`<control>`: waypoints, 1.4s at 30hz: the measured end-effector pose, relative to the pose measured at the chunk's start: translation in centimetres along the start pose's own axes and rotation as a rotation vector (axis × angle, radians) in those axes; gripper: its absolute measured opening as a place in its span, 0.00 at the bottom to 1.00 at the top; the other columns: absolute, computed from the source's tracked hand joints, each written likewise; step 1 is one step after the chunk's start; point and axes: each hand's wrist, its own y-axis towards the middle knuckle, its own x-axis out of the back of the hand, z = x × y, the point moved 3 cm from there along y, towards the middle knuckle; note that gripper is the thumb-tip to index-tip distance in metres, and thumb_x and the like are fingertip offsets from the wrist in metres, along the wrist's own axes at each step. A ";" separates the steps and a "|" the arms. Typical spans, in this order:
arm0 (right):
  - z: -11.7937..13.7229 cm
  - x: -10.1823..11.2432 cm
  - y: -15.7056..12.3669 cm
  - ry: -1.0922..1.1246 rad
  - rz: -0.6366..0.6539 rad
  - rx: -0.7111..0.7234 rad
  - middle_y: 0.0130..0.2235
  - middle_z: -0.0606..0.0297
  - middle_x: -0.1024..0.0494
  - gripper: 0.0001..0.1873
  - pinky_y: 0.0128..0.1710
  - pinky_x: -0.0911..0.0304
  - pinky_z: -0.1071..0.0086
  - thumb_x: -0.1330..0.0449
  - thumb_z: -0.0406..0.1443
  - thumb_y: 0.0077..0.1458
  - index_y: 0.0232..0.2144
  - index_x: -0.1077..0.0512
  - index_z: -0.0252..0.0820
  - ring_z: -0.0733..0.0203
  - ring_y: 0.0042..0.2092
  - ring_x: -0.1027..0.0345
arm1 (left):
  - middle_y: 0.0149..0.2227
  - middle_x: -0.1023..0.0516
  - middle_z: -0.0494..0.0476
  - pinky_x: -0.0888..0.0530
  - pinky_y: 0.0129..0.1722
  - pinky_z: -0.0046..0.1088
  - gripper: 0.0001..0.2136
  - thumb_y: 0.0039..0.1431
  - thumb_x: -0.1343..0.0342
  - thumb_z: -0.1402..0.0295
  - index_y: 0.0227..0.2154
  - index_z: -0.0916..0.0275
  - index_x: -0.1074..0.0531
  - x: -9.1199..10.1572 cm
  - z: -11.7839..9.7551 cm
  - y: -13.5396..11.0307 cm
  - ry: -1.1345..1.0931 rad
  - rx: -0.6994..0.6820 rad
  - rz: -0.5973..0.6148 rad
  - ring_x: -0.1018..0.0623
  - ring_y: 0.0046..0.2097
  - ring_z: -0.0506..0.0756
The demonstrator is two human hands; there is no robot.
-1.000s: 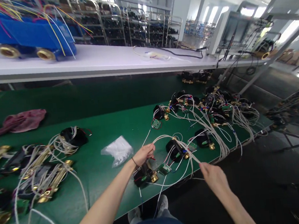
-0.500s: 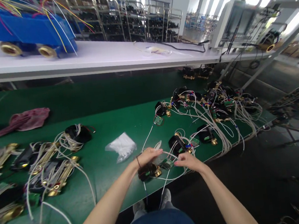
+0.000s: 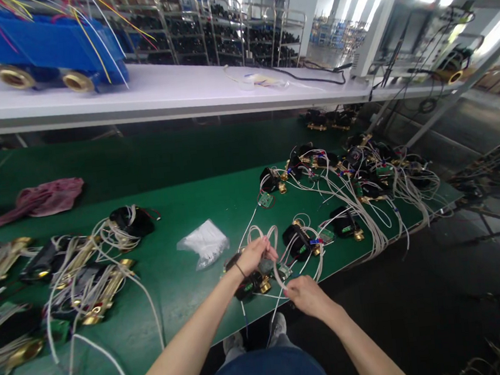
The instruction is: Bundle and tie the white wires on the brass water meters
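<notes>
Pale cable (image 3: pixel 277 274) runs in a bent length between my two hands. My left hand (image 3: pixel 256 256) pinches its upper loops, above a black meter with a brass fitting (image 3: pixel 264 284) near the table's front edge. Lower and to the right, my right hand (image 3: pixel 305 295) is closed on the same cable. A small green circuit board (image 3: pixel 284 271) lies between the hands, partly hidden. Just right of it sits another black meter (image 3: pixel 297 241) with its own looped wires.
A clear plastic bag of white parts (image 3: pixel 205 244) lies left of my hands on the green table (image 3: pixel 176 209). Wired brass meters (image 3: pixel 105 290) fill the left; more tangled cables (image 3: pixel 359 218) cover the right. A white shelf (image 3: pixel 187 90) spans the back, holding a blue unit (image 3: pixel 42 45).
My right hand has moved down and slightly left, bringing the cable from a nearly straight stretch into a downward curve. Loops now stand up at my left hand, which has shifted slightly right.
</notes>
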 end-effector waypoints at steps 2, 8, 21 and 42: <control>3.0 0.7 1.8 -0.030 -0.014 0.085 0.19 0.68 0.32 0.13 0.26 0.52 0.72 0.48 0.37 0.51 0.19 0.30 0.40 0.67 0.23 0.43 | 0.17 0.30 0.50 0.38 0.22 0.24 0.21 0.51 0.54 0.48 0.20 0.62 0.39 -1.3 0.4 -0.4 0.226 0.052 0.104 0.32 0.20 0.49; 1.0 4.8 4.1 0.301 -0.002 0.000 0.18 0.71 0.36 0.18 0.21 0.54 0.75 0.39 0.46 0.42 0.17 0.34 0.37 0.70 0.21 0.47 | 0.09 0.44 0.45 0.50 0.17 0.26 0.25 0.51 0.55 0.47 0.11 0.62 0.41 -0.3 0.2 -1.8 0.403 0.167 0.268 0.45 0.14 0.45; -8.7 2.1 -1.2 0.485 -0.192 -0.219 0.18 0.71 0.39 0.20 0.25 0.45 0.72 0.52 0.50 0.53 0.29 0.34 0.39 0.66 0.22 0.43 | 0.14 0.48 0.41 0.35 0.24 0.20 0.15 0.61 0.58 0.62 0.20 0.63 0.44 5.4 -1.5 -1.4 -0.684 -0.033 -0.165 0.45 0.15 0.43; 2.4 2.4 2.0 -0.073 -0.166 0.120 0.40 0.64 0.40 0.35 0.41 0.40 0.66 0.38 0.38 0.44 0.54 0.45 0.51 0.60 0.40 0.37 | 0.11 0.46 0.46 0.54 0.17 0.26 0.27 0.50 0.58 0.44 0.11 0.63 0.43 -0.8 -0.6 -3.7 0.570 0.108 0.350 0.49 0.16 0.45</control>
